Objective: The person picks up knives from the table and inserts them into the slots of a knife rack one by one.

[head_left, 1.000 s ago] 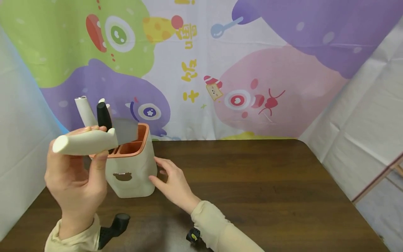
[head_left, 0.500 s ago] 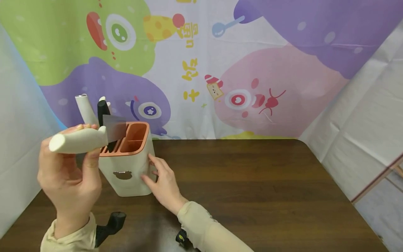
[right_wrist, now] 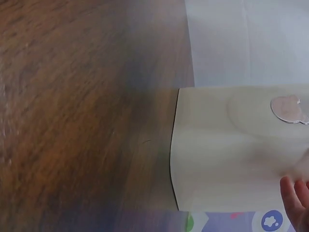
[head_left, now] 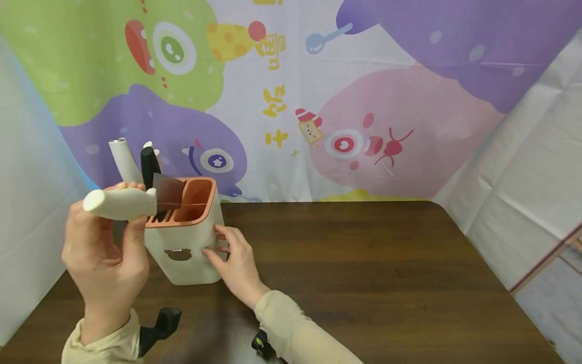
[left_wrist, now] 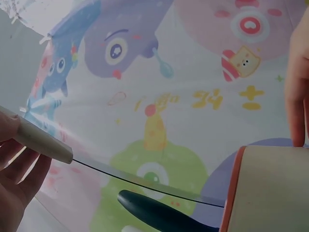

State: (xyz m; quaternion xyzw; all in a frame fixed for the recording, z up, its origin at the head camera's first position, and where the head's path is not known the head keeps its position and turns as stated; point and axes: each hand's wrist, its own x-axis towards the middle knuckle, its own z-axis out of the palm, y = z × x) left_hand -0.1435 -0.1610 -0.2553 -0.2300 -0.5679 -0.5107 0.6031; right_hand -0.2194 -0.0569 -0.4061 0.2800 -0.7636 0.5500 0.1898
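My left hand (head_left: 106, 258) grips a broad-bladed kitchen knife by its cream handle (head_left: 122, 203), its butt facing the head camera. The thin blade (head_left: 169, 193) extends forward over the slots of a cream knife holder (head_left: 195, 260) with an orange top. In the left wrist view the blade (left_wrist: 145, 186) appears almost edge-on, its far end right at the holder's orange rim (left_wrist: 232, 186). My right hand (head_left: 238, 270) rests on the holder's right side, thumb at the front corner and fingers further back. In the right wrist view only its fingertips (right_wrist: 292, 200) show, against the cream wall.
A black handle (head_left: 149, 164) and a white handle (head_left: 125, 162) stick up from the holder's left part, with another pale one behind. Larger compartments (head_left: 200, 194) lie on the right. The dark wooden table (head_left: 386, 268) extends rightward, and a cartoon-printed curtain (head_left: 291, 167) hangs behind.
The knife has shifted left and its blade now shows over the slots rather than over the larger compartments. My right hand has slid left onto the holder's front corner.
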